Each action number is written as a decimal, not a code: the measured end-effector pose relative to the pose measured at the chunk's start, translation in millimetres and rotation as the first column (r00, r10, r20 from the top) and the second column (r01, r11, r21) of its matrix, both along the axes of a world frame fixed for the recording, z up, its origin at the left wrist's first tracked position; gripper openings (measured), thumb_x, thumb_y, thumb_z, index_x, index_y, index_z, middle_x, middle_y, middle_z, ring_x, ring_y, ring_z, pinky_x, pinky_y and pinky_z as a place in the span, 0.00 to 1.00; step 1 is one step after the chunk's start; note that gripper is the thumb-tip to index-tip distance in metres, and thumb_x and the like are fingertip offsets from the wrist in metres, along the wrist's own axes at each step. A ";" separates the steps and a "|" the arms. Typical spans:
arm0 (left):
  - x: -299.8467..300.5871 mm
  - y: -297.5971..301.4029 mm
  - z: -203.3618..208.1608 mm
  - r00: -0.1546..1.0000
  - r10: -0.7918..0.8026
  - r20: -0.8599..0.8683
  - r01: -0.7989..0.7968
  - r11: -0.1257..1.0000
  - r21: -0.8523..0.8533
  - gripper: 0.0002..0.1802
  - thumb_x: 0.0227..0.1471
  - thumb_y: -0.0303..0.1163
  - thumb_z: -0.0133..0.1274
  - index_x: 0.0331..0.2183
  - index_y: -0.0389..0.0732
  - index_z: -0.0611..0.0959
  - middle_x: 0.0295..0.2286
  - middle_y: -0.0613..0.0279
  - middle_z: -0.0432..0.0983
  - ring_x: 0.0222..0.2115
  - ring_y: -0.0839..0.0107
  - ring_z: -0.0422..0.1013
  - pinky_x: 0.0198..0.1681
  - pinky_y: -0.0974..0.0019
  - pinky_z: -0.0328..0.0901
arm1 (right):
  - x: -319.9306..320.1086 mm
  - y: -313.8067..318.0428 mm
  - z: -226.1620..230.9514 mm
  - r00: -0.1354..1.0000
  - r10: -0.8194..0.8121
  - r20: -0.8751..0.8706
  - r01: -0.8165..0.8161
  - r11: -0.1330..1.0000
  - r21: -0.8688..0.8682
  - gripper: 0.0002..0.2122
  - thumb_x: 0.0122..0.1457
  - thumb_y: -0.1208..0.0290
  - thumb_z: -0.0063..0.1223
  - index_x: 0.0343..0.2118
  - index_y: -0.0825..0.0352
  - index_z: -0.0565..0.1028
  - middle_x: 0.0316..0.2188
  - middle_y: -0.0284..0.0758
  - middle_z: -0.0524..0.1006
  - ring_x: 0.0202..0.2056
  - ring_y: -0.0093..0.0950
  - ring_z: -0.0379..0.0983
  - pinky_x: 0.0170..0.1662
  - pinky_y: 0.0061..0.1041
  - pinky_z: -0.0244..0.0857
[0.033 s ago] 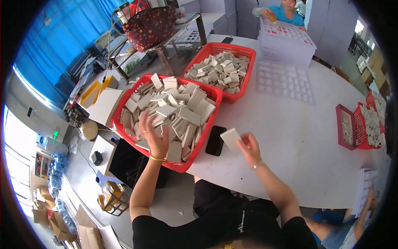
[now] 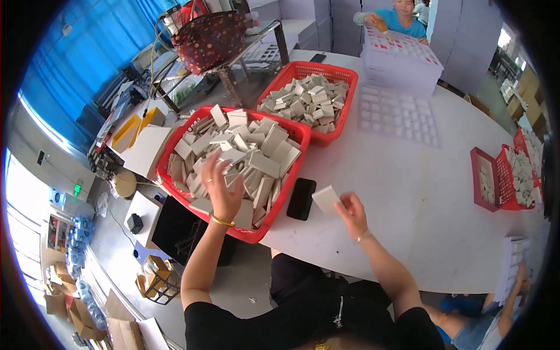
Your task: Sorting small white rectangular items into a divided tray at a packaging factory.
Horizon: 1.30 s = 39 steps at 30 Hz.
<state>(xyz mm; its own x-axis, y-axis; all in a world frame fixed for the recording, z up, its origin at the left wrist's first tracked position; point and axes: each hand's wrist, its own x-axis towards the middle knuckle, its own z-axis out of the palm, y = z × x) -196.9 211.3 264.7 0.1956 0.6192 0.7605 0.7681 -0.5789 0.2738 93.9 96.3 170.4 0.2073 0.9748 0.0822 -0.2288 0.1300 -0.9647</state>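
Observation:
My left hand (image 2: 221, 189) is over the near red plastic basket (image 2: 301, 133), its fingers spread and apart with nothing held between them. That basket is heaped with flat, off-white rectangular pieces (image 2: 265, 164) that look like small tiles. My right hand (image 2: 353, 214) pinches one such off-white tile (image 2: 326, 200) between thumb and fingers, holding it tilted above the white table (image 2: 391, 233). A black phone (image 2: 301, 199) lies between the basket and the held tile.
A second red basket (image 2: 353, 99) of similar pieces stands behind. Past it, a co-worker (image 2: 402, 22) sits by a stack of white trays (image 2: 402, 70); a pale tray (image 2: 399, 116) lies flat nearby. Smaller red containers (image 2: 487, 181) stand at the right, above another person's arm (image 2: 513, 297).
The view has shifted very slightly. My left fingers have moved a little over the pieces; my right hand still holds the tile, turned slightly.

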 end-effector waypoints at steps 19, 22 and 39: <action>52.3 47.0 20.8 0.969 -0.027 -0.246 0.013 0.998 -0.057 0.12 0.42 0.29 0.51 0.34 0.49 0.80 0.35 0.64 0.74 0.39 0.63 0.67 0.43 0.60 0.58 | 56.9 -142.3 -95.7 0.952 -0.254 -0.173 0.220 0.956 -0.193 0.10 0.61 0.70 0.42 0.40 0.66 0.57 0.34 0.44 0.73 0.33 0.36 0.75 0.28 0.39 0.74; 53.3 7.7 27.4 0.996 -0.078 -0.041 0.080 0.996 0.049 0.15 0.40 0.25 0.51 0.36 0.43 0.77 0.27 0.59 0.71 0.32 0.58 0.67 0.38 0.57 0.59 | 46.7 -137.8 -113.4 0.961 -0.237 -0.144 0.214 0.964 -0.157 0.11 0.61 0.68 0.43 0.41 0.66 0.56 0.33 0.43 0.73 0.32 0.35 0.75 0.26 0.38 0.74; 215.8 -143.9 -204.4 0.510 -0.791 0.338 0.817 0.321 -0.479 0.13 0.44 0.30 0.56 0.32 0.34 0.75 0.45 0.48 0.61 0.41 0.56 0.64 0.44 0.59 0.62 | 71.5 -148.3 -123.5 0.767 -0.316 0.558 0.419 0.906 -0.064 0.16 0.51 0.77 0.51 0.44 0.66 0.70 0.35 0.38 0.76 0.36 0.27 0.74 0.36 0.23 0.68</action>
<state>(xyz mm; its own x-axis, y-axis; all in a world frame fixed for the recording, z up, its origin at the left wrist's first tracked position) 18.9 67.4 60.4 0.8108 0.4402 0.3858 -0.0076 -0.6512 0.7589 165.5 -52.0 46.9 0.5276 0.8408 0.1214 0.3471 -0.0830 -0.9342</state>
